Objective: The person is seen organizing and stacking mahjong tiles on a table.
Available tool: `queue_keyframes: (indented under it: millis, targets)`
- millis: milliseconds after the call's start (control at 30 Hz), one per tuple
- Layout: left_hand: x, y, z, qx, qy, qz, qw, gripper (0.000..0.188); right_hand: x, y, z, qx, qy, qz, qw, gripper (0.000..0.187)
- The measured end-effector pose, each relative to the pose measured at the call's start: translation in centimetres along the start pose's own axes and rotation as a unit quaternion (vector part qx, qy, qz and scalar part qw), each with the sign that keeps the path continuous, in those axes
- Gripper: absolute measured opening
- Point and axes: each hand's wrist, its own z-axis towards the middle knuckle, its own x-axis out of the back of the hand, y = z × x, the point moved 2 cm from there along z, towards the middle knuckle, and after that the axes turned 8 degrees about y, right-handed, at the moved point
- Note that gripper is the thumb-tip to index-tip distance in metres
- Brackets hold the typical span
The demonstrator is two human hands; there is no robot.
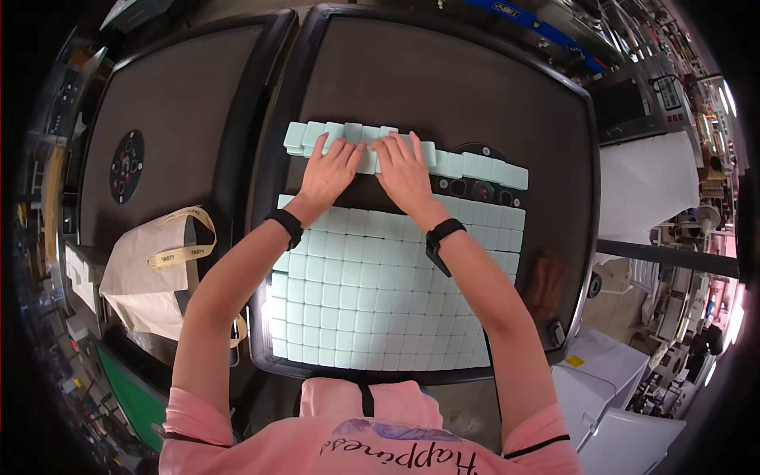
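Note:
Pale mint-green mahjong tiles lie blank on a dark mahjong table [443,63]. Across the middle runs a long row of tiles [483,169], doubled in height at its left part. My left hand [328,172] reaches over the row's left half, fingers bent over the tiles and gripping them. Close beside it, my right hand [402,172] grips the tiles to the right in the same way. A tile [366,163] shows between the two hands. Some tiles under the palms and fingers are hidden. Nearer me spreads a big block of mahjong tiles [380,305] in close rows.
Behind the row sits a round dark control panel [483,190], partly covered. To the left is a second mahjong table [182,87] with a beige cloth bag [150,265] at its near end. White foam sheeting [649,190] stands beyond the right edge.

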Motion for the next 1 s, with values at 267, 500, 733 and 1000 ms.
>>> queue_keyframes:
  millis: [267,500,733,1000]
  targets:
    - [0.2,0.3,0.3,0.046,0.001,-0.037,0.998,0.07,-0.3,-0.3,-0.2,-0.018,0.005,0.001,1.0,0.037]
    - [0.7,-2.4,4.9,0.037,-0.012,-0.101,0.994,0.069,-0.1,2.1,1.7,-0.068,0.019,0.057,0.996,0.055]
    - [-1.5,-3.7,5.3,0.096,-0.123,-0.164,0.974,0.073,-1.0,3.1,2.0,-0.178,-0.022,0.012,0.984,0.075]
    - [-1.6,-2.7,3.9,0.085,-0.116,-0.153,0.978,0.069,-0.8,2.9,0.6,-0.174,-0.096,0.053,0.979,0.064]
